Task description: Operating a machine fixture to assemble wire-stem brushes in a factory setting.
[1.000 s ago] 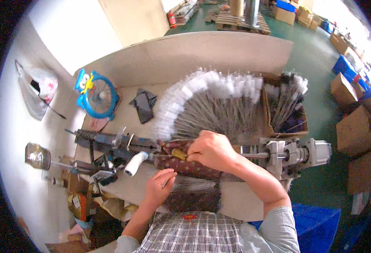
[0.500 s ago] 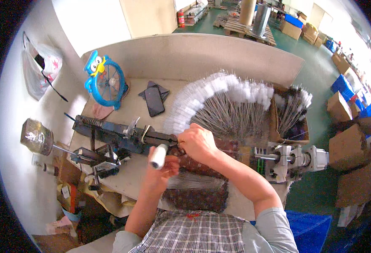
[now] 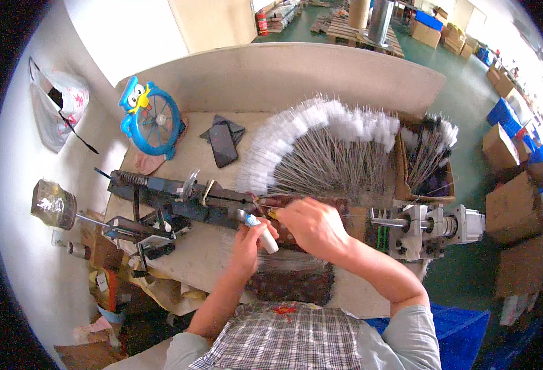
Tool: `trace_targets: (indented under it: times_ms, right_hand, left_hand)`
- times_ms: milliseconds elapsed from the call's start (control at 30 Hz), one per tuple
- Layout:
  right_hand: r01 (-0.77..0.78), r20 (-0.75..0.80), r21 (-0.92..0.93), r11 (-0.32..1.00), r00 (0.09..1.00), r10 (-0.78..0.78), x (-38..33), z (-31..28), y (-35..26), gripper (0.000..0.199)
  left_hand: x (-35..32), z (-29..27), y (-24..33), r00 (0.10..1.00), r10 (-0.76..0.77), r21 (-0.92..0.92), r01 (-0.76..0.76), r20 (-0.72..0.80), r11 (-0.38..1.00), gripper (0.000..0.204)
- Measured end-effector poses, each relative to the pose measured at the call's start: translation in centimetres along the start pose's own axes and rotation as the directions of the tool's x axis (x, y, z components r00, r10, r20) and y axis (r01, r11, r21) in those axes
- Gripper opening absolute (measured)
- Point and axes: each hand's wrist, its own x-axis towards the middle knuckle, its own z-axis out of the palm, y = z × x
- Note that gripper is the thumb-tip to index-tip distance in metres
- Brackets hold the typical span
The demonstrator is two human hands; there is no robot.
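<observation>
White tube: one small white plastic cylinder (image 3: 260, 233), gripped in left hand (image 3: 247, 242), centre of the surface (image 3: 203, 262).
Right hand: right hand (image 3: 311, 225) at 3 o'clock, fingers pinched; contents unclear.
Handling: likely light, stiff, smooth; hold mid-body.
Count: one fan of white-tipped wire brushes (image 3: 321, 148), 12 o'clock.

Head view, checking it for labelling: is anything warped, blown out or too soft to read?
Head view: fisheye bends the bench edge and blackens the corners; daylight washes out the upper right; the left hand and right hand are fairly sharp, but the white-tipped brushes merge into a pale band.
</observation>
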Motion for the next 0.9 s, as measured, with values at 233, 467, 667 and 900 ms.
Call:
trace_targets:
  times_ms: [233,467,667,900]
  right_hand:
    - [-0.182,0.040,-0.030,0.983,0.982,0.183,-2.8,7.8,2.6,0.020]
    - [-0.109,0.163,-0.025,0.994,0.980,0.112,-2.7,6.4,3.1,0.019]
    - [-0.122,0.152,0.127,0.984,0.983,0.102,-2.7,4.9,2.4,0.019]
    - [-0.162,0.239,0.229,0.960,0.965,0.106,-2.1,4.1,1.3,0.025]
  left_hand:
    - [0.4,-0.9,-0.2,0.979,0.203,0.597,-0.168,0.009,0.784,0.017]
    - [-0.5,-4.8,0.8,0.964,0.175,0.306,-0.108,-0.201,0.946,0.022]
    - [-3.0,-17.7,0.4,0.847,-0.219,-0.516,-0.075,-0.484,0.853,0.024]
    - [-2.4,-20.1,0.4,0.869,-0.194,-0.510,-0.076,-0.455,0.857,0.024]
